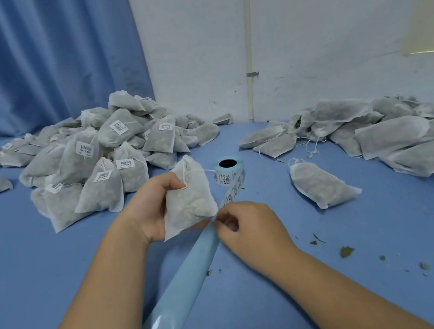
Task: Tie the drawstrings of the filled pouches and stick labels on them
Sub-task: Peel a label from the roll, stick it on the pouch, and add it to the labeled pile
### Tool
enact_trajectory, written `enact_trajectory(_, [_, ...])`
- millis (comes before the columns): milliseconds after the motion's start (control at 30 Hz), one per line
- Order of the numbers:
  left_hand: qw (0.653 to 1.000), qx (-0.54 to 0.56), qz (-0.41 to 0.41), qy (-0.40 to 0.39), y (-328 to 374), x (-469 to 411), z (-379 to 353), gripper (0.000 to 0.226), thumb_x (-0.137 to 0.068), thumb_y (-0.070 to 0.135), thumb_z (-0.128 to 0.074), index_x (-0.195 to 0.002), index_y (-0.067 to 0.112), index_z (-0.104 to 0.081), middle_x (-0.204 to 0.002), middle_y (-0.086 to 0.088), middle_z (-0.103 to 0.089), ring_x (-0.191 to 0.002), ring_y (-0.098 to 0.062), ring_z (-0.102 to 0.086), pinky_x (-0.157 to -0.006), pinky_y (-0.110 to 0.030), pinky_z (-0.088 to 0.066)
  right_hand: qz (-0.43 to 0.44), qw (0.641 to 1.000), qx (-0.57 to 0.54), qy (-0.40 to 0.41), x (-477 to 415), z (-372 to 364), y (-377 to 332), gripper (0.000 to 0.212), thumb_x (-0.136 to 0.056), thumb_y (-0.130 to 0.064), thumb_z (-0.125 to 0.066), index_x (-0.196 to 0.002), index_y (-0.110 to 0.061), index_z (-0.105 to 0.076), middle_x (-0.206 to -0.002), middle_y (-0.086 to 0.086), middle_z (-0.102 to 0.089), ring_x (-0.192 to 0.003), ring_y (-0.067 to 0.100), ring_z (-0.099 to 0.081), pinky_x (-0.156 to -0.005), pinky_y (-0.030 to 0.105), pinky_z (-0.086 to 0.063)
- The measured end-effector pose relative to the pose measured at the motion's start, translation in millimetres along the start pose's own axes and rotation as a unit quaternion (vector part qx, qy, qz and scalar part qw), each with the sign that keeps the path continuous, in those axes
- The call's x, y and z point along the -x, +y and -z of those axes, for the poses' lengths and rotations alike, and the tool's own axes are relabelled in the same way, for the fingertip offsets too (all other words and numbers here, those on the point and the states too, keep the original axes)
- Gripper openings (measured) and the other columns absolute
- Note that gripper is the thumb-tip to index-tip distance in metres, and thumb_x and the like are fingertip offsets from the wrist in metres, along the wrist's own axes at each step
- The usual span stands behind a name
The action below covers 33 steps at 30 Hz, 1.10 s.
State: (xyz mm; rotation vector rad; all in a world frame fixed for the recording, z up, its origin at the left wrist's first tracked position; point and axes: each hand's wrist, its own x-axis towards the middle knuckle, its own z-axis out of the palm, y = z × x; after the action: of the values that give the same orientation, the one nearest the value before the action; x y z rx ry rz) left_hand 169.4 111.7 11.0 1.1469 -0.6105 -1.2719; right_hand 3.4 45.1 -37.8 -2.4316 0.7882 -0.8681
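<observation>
White nonwoven fabric, gathered at the neck, makes up the pouch (pixel 190 202) that the left hand (pixel 158 203) grips upright at the centre of the view. The thumb presses on the neck, and the drawstring (pixel 194 170) trails off toward one o'clock. Its closure looks done, though no knot can be made out. No label shows on the face turned to the camera.

The right hand (pixel 247 225), at five o'clock from the pouch and touching its lower corner, pinches the label strip (pixel 233 189) with curled fingers. Whether a label is already peeled free there cannot be told. The strip runs up to the label roll (pixel 229 172) at one o'clock, and bare backing (pixel 181 284) trails away toward seven o'clock, so many labels are evidently spent.

At ten o'clock on the blue tabletop (pixel 31 253) the labelled heap (pixel 93 156) is large, its pouches tied and stickered. At two to three o'clock the unlabelled heap (pixel 385 129) lies with strings loose, and a loose pouch (pixel 321 185) lies nearer. Leaf scraps (pixel 346 252) dot the cloth at four o'clock.

By this reckoning roughly half the work or more is done. This pouch needs its label, and the right-hand heap needs both steps.
</observation>
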Motion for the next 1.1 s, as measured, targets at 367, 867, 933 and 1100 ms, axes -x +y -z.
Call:
enact_trajectory(367, [1.0,0.002,-0.021,-0.017,1,7,-11,0.022,-0.069,0.008,-0.045,-0.081,0.007,-0.063,-0.076,-0.014,-0.056,-0.058,-0.03,-0.06,-0.1,-0.067,-0.038,0.02,1.0,0.006,-0.006,-2,1,-2,0.017,-0.086,-0.026,-0.061,-0.078,-0.015,-0.071,-0.066,0.001,-0.064,-0.069,0.022,-0.058,-0.064,0.033,-0.049])
enact_trajectory(867, [0.999,-0.013,0.006,-0.032,2,8,-16,0.023,-0.067,0.009,-0.049,-0.082,0.007,-0.067,-0.079,-0.016,-0.061,-0.061,-0.032,-0.064,-0.059,-0.043,-0.057,-0.118,0.986,-0.118,0.01,0,3,0,0.026,-0.077,-0.025,-0.069,-0.055,-0.024,-0.055,-0.047,-0.018,-0.051,-0.048,0.001,-0.045,-0.046,0.016,-0.031])
enact_trajectory(933, [0.999,-0.036,0.027,-0.024,0,8,-17,0.026,-0.067,0.01,-0.051,-0.088,0.006,-0.065,-0.082,-0.016,-0.064,-0.063,-0.031,-0.066,-0.058,-0.037,-0.057,-0.141,0.98,-0.139,0.013,-1,9,3,0.017,-0.076,-0.021,-0.067,-0.061,-0.017,-0.06,-0.05,-0.016,-0.052,-0.048,0.0,-0.045,-0.045,0.013,-0.032])
enact_trajectory(1100, [0.997,-0.075,0.03,0.006,1,11,-17,0.029,-0.066,0.011,-0.055,-0.093,0.007,-0.065,-0.081,-0.012,-0.067,-0.068,-0.029,-0.067,-0.061,-0.034,-0.057,-0.195,0.97,-0.143,0.036,0,32,16,0.014,-0.075,-0.02,-0.062,-0.07,-0.007,-0.062,-0.062,-0.005,-0.06,-0.049,0.004,-0.043,-0.044,0.014,-0.034])
